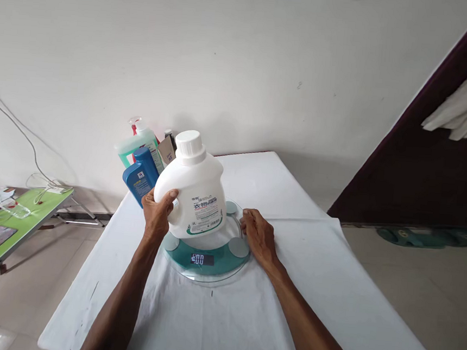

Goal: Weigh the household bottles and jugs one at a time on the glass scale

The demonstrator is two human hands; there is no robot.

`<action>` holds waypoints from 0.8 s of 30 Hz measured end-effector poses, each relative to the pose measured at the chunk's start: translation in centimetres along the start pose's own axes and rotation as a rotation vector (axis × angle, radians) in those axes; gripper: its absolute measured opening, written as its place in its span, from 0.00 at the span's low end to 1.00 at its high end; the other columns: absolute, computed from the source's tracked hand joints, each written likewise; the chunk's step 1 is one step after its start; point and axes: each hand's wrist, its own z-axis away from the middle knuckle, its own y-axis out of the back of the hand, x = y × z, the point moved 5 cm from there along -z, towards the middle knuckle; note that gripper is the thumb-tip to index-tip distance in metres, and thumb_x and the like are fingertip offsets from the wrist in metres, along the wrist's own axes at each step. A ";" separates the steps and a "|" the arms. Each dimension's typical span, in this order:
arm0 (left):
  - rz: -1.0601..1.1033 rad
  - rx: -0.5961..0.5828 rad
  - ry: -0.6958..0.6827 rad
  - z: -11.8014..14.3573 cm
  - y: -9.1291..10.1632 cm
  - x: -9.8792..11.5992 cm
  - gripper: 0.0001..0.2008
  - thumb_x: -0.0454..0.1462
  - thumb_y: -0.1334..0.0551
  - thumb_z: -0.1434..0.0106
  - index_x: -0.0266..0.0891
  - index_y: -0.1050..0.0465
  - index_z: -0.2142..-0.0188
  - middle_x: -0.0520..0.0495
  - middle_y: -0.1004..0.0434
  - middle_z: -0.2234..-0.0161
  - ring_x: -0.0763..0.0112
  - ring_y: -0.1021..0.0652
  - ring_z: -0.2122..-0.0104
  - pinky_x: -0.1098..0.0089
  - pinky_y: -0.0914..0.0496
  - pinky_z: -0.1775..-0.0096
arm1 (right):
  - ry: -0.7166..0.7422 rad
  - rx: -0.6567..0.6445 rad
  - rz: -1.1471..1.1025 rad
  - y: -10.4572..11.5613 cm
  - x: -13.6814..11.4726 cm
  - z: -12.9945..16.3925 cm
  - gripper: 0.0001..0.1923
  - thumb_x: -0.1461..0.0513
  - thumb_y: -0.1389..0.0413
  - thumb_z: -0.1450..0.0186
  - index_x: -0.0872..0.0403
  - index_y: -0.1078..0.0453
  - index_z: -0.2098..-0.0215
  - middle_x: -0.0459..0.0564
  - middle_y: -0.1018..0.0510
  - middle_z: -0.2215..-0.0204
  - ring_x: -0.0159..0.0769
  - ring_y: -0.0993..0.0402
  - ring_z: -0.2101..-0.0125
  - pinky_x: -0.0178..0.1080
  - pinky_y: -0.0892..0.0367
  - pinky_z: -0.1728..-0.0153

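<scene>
A white detergent jug (195,190) with a white screw cap stands on a round glass scale (205,259) with a teal centre and a lit digital display. My left hand (157,214) grips the jug by its handle side and the jug leans slightly. On the scale's right rim rests my right hand (258,237), fingers spread, holding nothing.
Behind the jug stand a blue bottle (140,176), a green spray bottle (138,142) and a small dark bottle by the wall. The scale sits on a white-clothed table (297,289). A green table (17,221) with cables and papers is at the left. A dark door frame stands at the right.
</scene>
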 end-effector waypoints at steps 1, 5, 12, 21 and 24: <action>-0.008 -0.009 -0.004 -0.1 0.1 0.0 0.30 0.54 0.22 0.54 0.42 0.39 0.80 0.60 0.49 0.83 0.82 0.47 0.81 0.73 0.50 0.79 | -0.003 -0.004 0.001 0.0 0.0 0.0 0.27 0.36 0.55 0.28 0.47 0.32 0.65 0.49 0.20 0.73 0.42 0.24 0.71 0.44 0.28 0.63; -0.081 -0.112 -0.045 -0.7 0.7 0.3 0.29 0.60 0.24 0.48 0.41 0.34 0.77 0.56 0.42 0.82 0.77 0.41 0.80 0.71 0.42 0.77 | -0.028 -0.015 0.000 -0.1 0.1 0.0 0.26 0.37 0.53 0.29 0.47 0.30 0.63 0.49 0.20 0.72 0.41 0.24 0.71 0.43 0.28 0.63; -0.188 -0.074 -0.181 -2.9 6.3 -1.0 0.34 0.67 0.45 0.30 0.40 0.24 0.68 0.44 0.23 0.67 0.64 0.24 0.65 0.64 0.26 0.60 | -0.070 -0.024 -0.003 -0.2 0.1 -0.1 0.23 0.40 0.50 0.32 0.48 0.29 0.61 0.50 0.17 0.69 0.42 0.22 0.70 0.43 0.27 0.63; -0.338 -0.074 0.024 0.0 9.7 -8.9 0.36 0.71 0.44 0.34 0.40 0.28 0.68 0.45 0.24 0.67 0.66 0.25 0.68 0.64 0.26 0.61 | -0.085 -0.015 0.083 -0.2 0.3 -0.2 0.22 0.42 0.51 0.32 0.48 0.27 0.59 0.52 0.16 0.68 0.42 0.21 0.71 0.43 0.26 0.63; -0.335 -0.073 0.059 -0.4 9.9 -9.7 0.39 0.73 0.47 0.33 0.39 0.26 0.66 0.44 0.24 0.66 0.66 0.25 0.68 0.64 0.26 0.62 | -0.081 -0.004 0.080 -0.2 0.3 -0.2 0.20 0.43 0.50 0.33 0.48 0.27 0.59 0.51 0.15 0.68 0.43 0.21 0.71 0.44 0.26 0.63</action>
